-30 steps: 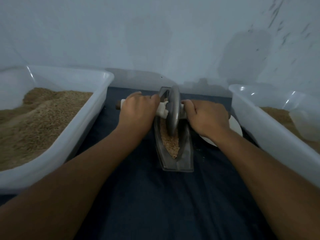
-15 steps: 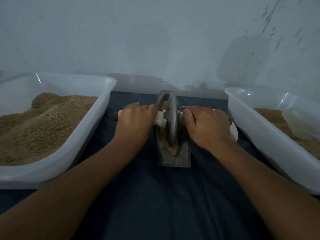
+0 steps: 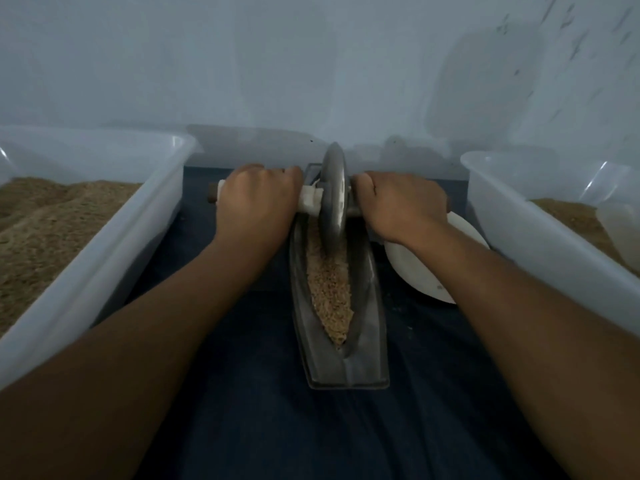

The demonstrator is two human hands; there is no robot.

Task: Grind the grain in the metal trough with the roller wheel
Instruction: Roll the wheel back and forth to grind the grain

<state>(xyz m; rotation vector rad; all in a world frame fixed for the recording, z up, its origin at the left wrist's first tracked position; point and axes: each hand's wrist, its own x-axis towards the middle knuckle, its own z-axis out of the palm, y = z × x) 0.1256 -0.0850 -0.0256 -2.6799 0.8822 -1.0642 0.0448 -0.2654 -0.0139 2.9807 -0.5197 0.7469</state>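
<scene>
A boat-shaped metal trough (image 3: 367, 358) lies lengthwise on the dark cloth in front of me, with brown grain (image 3: 329, 282) along its groove. A grey roller wheel (image 3: 333, 195) stands upright in the far part of the groove, on a crosswise axle handle (image 3: 309, 199). My left hand (image 3: 258, 202) grips the handle left of the wheel. My right hand (image 3: 401, 206) grips it on the right side. The far end of the trough is hidden behind the wheel and hands.
A translucent plastic tub (image 3: 114, 237) of brown grain sits on the left. Another tub (image 3: 540, 230) with grain and a clear scoop (image 3: 620, 226) stands on the right. A white plate (image 3: 415, 268) lies under my right wrist. A pale wall rises close behind.
Both hands have pushed the wheel away from me toward the far end of the trough, uncovering more grain in the near part. The camera has shifted closer.
</scene>
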